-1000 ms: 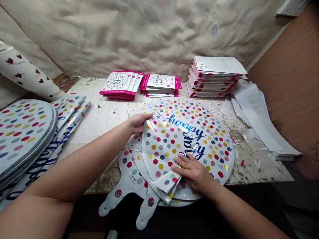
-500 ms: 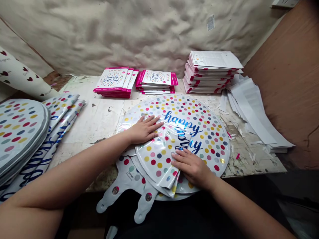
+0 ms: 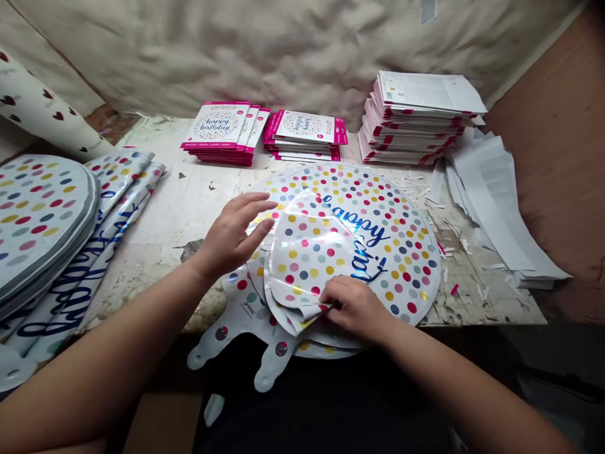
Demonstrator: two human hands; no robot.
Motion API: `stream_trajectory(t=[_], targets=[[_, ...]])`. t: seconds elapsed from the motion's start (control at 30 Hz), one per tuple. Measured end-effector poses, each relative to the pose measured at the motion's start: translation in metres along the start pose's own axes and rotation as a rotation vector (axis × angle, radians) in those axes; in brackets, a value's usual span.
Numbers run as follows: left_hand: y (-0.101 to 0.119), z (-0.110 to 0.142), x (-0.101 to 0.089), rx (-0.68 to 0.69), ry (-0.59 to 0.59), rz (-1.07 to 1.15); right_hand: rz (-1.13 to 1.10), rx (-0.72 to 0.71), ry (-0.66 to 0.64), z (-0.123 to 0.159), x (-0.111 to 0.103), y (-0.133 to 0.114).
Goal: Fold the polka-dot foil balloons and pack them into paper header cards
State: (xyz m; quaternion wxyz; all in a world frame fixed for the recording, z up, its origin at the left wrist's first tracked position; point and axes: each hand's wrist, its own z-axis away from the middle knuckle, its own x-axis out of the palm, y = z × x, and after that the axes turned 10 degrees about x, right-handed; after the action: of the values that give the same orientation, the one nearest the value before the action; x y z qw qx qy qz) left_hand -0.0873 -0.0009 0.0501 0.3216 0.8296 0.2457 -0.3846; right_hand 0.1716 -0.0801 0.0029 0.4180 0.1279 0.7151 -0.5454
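Observation:
A round white foil balloon (image 3: 397, 239) with coloured dots and blue "happy" lettering lies flat on top of a small pile at the table's front edge. Its left part (image 3: 307, 252) is folded over onto itself. My right hand (image 3: 354, 306) pinches the lower corner of that fold. My left hand (image 3: 236, 233) hovers at the fold's left edge, fingers spread and holding nothing. Balloon tails (image 3: 274, 372) hang over the table edge.
Pink packaging cards lie at the back in two low stacks (image 3: 222, 129) (image 3: 305, 133), with a taller stack (image 3: 418, 120) to the right. White paper strips (image 3: 496, 202) lie far right. More dotted balloons (image 3: 38, 221) are piled left, and a heart-printed roll (image 3: 33, 107) leans behind them.
My left hand has lifted off the fold and spread its fingers. My right hand went from lying flat on the fold to pinching its lower corner. The fold has risen and bulges.

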Motion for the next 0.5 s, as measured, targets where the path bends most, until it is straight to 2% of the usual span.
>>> stream_trajectory(t=[0.07, 0.13, 0.27, 0.37, 0.43, 0.5], targets=[[0.003, 0.008, -0.006, -0.011, 0.034, 0.04, -0.198, 0.081, -0.132, -0.008, 0.001, -0.002], [0.004, 0.015, -0.012, -0.03, 0.066, 0.078, -0.338, 0.14, -0.206, -0.012, 0.001, -0.001], [0.01, 0.019, -0.021, -0.06, 0.175, 0.141, -0.512, 0.336, -0.226, -0.014, 0.003, 0.001], [0.019, 0.019, -0.026, -0.056, 0.238, 0.197, -0.775, 0.507, -0.311, -0.016, 0.001, 0.0], [0.024, 0.02, -0.026, -0.048, 0.239, 0.222, -0.851, 0.497, -0.347, -0.018, -0.002, 0.0], [0.027, 0.022, -0.027, -0.059, 0.216, 0.225, -0.813, 0.439, -0.326, -0.02, -0.005, 0.002]])
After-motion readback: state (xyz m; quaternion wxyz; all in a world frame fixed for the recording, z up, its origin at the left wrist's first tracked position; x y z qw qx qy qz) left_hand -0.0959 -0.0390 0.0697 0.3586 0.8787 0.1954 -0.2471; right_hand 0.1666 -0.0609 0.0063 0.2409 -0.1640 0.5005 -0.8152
